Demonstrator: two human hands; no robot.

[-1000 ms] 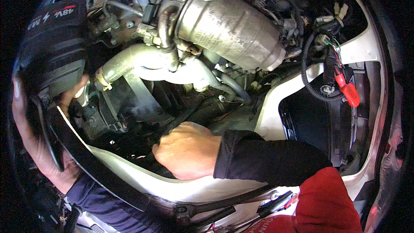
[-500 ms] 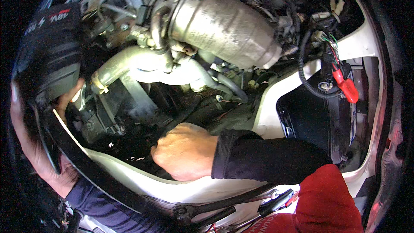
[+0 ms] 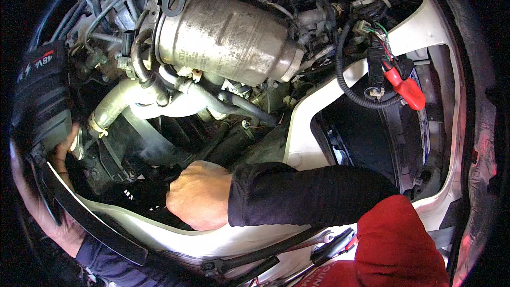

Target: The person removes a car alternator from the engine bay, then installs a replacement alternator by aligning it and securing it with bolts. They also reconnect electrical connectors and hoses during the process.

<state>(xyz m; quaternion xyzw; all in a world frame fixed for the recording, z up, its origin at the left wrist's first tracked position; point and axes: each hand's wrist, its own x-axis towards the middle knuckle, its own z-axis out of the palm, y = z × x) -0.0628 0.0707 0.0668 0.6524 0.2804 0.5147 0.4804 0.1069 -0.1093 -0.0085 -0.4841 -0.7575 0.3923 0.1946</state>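
View shifted rightward — left grip (image 3: 37, 208) clamped on black tool (image 3: 40, 93), right grip (image 3: 199, 195) in white-edged engine bay (image 3: 304, 130) — closure unclear.

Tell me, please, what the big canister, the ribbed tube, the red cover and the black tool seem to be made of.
Canister: metal, perhaps steel or aluminium; dull silver, scuffed, with bright reflections.
Ribbed tube: likely black plastic, judging by its even ridges and smooth bend.
Red cover: soft plastic or rubber; smooth, slightly glossy.
Black tool: probably hard plastic; matte, with moulded edges.

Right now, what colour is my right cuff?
The cuff is black, clearest in the head view.
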